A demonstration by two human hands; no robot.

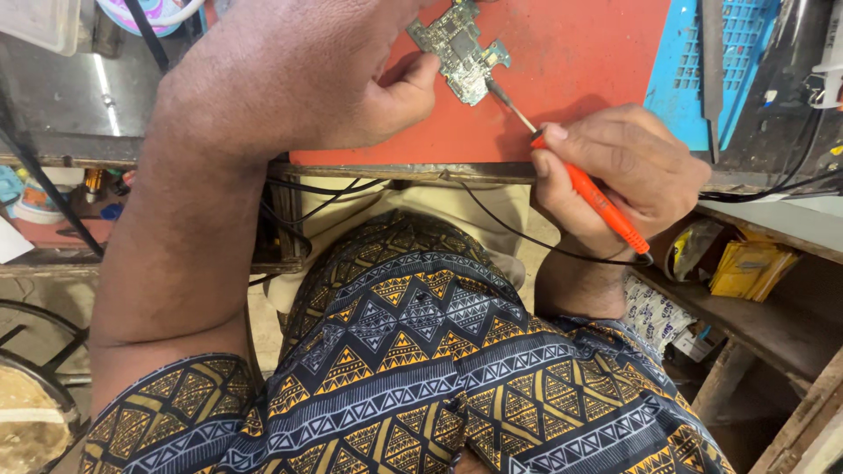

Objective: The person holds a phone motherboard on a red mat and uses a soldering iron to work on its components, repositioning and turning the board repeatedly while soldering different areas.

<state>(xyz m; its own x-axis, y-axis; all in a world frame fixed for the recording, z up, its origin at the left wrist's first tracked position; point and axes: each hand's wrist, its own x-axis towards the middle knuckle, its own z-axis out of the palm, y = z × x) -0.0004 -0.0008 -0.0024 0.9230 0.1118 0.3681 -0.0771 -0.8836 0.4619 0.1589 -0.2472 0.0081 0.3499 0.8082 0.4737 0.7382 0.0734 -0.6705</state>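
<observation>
A small green circuit board [460, 48] lies on the orange-red work mat [580, 79] near the bench's front edge. My left hand [351, 79] rests on the mat and pinches the board's left side with thumb and fingers. My right hand [619, 171] grips an orange-handled soldering iron [597, 202] like a pen. The iron's thin metal tip [502, 95] touches the board's lower right corner. A black cord runs from the iron's handle down below the bench.
A blue plastic tray [698, 70] lies right of the mat. Black cables [334, 189] hang under the bench edge. A wooden shelf [764, 307] at lower right holds yellow packets [746, 268]. A cluttered shelf [53, 219] sits at left. My patterned clothing fills the foreground.
</observation>
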